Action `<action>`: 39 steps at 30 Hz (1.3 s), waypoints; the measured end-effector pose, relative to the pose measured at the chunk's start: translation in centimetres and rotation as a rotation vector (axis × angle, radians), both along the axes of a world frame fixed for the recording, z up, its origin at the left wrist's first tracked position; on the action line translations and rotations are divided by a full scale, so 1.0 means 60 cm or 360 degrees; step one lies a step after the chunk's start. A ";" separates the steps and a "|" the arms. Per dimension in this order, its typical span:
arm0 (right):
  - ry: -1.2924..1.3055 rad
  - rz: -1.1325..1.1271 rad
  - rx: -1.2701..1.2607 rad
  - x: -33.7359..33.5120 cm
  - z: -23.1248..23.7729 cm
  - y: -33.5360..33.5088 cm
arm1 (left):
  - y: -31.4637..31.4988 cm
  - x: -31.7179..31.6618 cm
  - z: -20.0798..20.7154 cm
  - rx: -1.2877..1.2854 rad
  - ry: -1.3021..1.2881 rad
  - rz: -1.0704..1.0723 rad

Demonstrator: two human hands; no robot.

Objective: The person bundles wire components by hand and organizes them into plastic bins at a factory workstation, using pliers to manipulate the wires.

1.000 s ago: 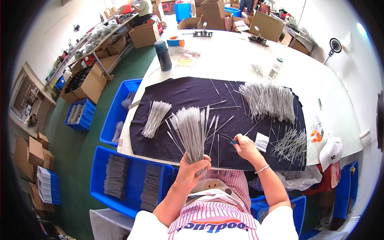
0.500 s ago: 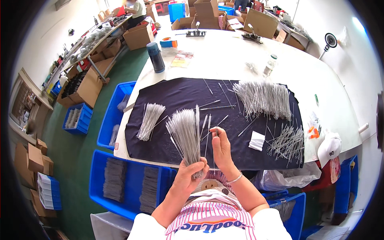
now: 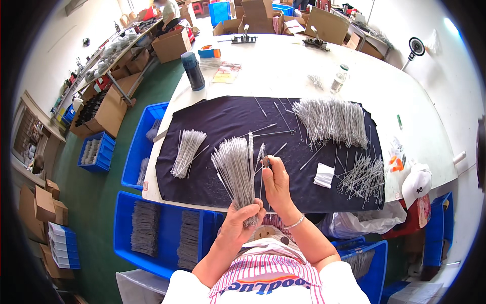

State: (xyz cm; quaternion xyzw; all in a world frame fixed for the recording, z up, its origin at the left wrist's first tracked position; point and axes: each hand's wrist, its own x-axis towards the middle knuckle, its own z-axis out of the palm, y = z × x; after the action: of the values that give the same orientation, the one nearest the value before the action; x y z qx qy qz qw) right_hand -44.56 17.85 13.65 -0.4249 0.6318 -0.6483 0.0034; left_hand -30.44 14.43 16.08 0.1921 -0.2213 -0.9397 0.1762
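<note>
- The left hand (image 3: pixel 242 219) is closing around the wire stems of a fanned bundle of thin brushes (image 3: pixel 237 168), holding it upright over the near edge of the bench (image 3: pixel 283 76); the fingers are wrapping the stems, so the lower ends are hidden.
- The right hand (image 3: pixel 276 178) is pinching a single brush (image 3: pixel 261 158) between its fingertips, just beside the bundle; whether that brush is touching the bundle is hard to make out.
- A bracelet (image 3: pixel 295 221) is sitting on the right wrist.
- A dark cloth (image 3: pixel 223 119) is covering the middle of the bench, and its near edge is partly blocked by the hands and bundle.
- A small pile of brushes (image 3: pixel 186 150) is lying on the cloth to the left, a large heap (image 3: pixel 331 118) is lying at the far right, and a looser scatter (image 3: pixel 363 175) is lying near the right edge; single pieces there are too fine to count.
- A white pad (image 3: pixel 324 176) is resting on the cloth between the right hand and the scatter.
- A dark flask (image 3: pixel 193 70) is standing upright beyond the cloth.
- A white cap (image 3: pixel 416 183) is lying at the bench's right edge.
- Blue crates (image 3: pixel 157 234) are sitting below the bench on the left, holding dark rows whose nature is unclear.
- The person's striped shirt (image 3: pixel 273 271) is cut off at the lower edge.
</note>
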 end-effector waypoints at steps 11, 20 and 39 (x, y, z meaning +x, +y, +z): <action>0.0107 -0.0038 0.0050 0.002 -0.001 -0.002 | 0.001 0.004 0.005 0.0089 -0.0042 0.0045; 0.0157 -0.0078 0.0079 0.000 -0.013 -0.005 | 0.000 0.005 -0.005 0.0088 -0.0037 0.0030; 0.1028 -0.0795 0.1286 -0.039 -0.103 0.088 | 0.013 -0.016 -0.051 -0.0218 -0.0041 0.0308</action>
State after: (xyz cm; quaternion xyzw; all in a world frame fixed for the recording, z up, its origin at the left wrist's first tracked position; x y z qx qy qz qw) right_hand -46.88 23.11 7.47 -0.4043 0.8796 -0.1737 -0.1808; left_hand -31.41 15.24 12.99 0.2120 -0.2675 -0.8985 0.2759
